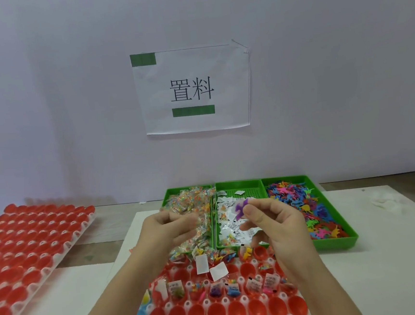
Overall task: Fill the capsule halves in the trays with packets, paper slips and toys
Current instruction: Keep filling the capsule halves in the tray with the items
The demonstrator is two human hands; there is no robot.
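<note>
Partway: our right hand (275, 224) grip clamps a purple toy (241, 207), left hand (170, 227) grip indeterminate; near tray (188, 304) part-filled, left tray (67, 246) capsule halves (33, 238) apparently empty.

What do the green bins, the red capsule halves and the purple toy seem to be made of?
Green bins: likely rigid moulded plastic, matte; straight walls, perforated floor in the middle one. Red capsule halves: probably thin glossy plastic; highlights shine inside the cups. Purple toy in the right hand: perhaps soft rubbery plastic; too blurred to be sure.
</note>
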